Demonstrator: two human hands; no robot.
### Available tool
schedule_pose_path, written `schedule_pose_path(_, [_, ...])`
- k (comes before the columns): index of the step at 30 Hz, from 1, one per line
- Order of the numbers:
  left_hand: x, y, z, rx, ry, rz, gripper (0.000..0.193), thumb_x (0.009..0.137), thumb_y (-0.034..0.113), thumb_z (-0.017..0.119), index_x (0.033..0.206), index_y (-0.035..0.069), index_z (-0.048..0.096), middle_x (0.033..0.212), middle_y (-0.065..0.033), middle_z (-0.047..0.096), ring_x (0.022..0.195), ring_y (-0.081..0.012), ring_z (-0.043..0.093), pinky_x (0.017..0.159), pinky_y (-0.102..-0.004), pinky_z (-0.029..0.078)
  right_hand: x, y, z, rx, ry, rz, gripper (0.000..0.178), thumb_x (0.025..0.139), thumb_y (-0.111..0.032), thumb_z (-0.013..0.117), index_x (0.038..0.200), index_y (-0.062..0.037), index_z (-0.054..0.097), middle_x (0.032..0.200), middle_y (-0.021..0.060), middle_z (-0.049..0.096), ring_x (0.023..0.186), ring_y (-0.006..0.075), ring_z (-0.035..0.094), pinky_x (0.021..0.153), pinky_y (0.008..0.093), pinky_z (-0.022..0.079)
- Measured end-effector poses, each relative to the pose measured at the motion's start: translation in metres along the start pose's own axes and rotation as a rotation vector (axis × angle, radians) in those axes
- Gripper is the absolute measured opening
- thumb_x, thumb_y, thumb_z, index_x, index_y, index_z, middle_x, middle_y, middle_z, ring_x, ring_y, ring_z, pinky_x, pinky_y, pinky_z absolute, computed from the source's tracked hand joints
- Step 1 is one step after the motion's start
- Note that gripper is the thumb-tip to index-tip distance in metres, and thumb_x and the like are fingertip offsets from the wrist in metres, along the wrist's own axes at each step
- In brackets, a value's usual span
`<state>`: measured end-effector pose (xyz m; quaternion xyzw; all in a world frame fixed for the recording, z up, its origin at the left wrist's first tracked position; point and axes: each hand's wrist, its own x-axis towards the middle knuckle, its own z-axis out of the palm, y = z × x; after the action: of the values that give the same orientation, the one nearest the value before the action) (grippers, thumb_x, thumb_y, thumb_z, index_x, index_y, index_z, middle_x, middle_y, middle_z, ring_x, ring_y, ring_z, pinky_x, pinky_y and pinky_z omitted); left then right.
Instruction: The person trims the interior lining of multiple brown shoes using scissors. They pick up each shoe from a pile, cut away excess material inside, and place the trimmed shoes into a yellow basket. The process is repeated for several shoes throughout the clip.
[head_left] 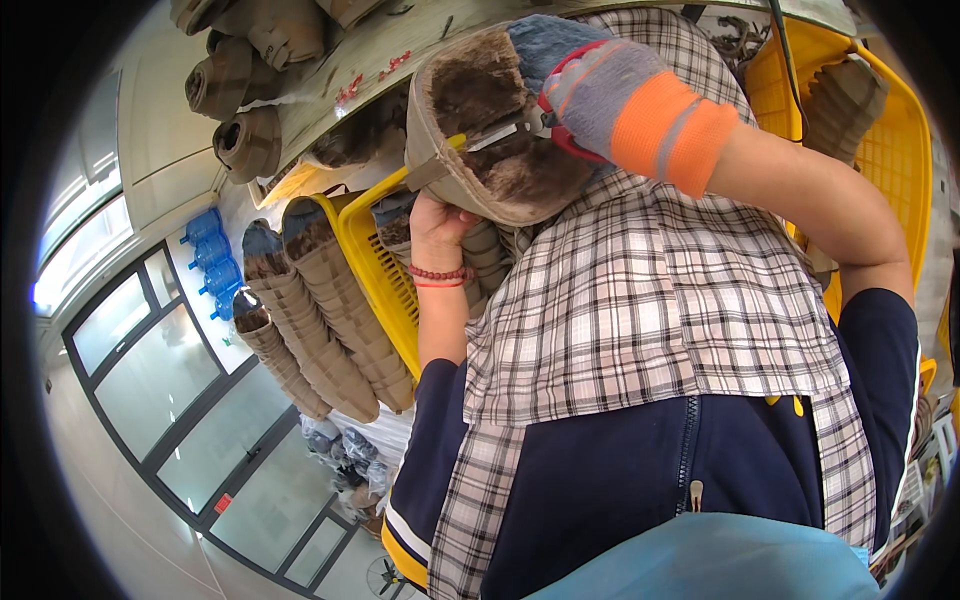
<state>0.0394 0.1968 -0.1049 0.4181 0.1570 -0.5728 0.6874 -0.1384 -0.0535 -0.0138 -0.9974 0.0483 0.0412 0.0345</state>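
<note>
A tan fabric upper with brown plush lining [478, 82], seemingly for a shoe or boot, is held up in front of my chest. My left hand [440, 218] grips its lower left edge from below, the fingers partly hidden behind it; red bracelets circle that wrist. My right hand [610, 100], in a grey and orange knit glove, closes around the red handles of what look like scissors [500, 135]. Their metal blade lies across the lining's opening, pointing left toward a small yellow piece at the rim. A blue lining patch shows beside the glove.
Rolled tan pieces [250, 140] lie on the worktable [330, 90] at the top left. Nested stacks of uppers [325, 300] lean by a yellow basket [375, 270]. Another yellow basket [905, 130] with tan pieces stands at right. Blue water jugs [208, 262] are near the glass doors.
</note>
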Motion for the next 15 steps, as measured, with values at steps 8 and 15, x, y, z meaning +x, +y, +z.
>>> schedule_pose_path(8, [0.003,-0.003,-0.003,-0.098,-0.131,-0.097,0.030,0.088,0.015,0.055,0.115,0.002,0.054,0.109,-0.0167,0.061,0.064,-0.0253,0.061,0.037,-0.0249,0.044,-0.019,0.043,-0.006,0.228,0.287,-0.005,0.019,0.068,-0.027,0.067,0.073,-0.0084,0.066,0.069,0.0091,0.063,0.067,0.0237,0.062,0.064,0.0335,0.049])
schedule_pose_path(15, [0.013,-0.013,-0.011,0.019,-0.134,-0.106,0.031,0.085,0.019,0.061,0.113,0.006,0.057,0.098,-0.0152,0.064,0.053,-0.0205,0.055,0.034,-0.0229,0.037,-0.008,0.043,0.002,-0.002,0.174,-0.011,0.022,0.067,-0.029,0.065,0.070,-0.0069,0.064,0.067,0.0076,0.061,0.064,0.0228,0.060,0.061,0.0345,0.047])
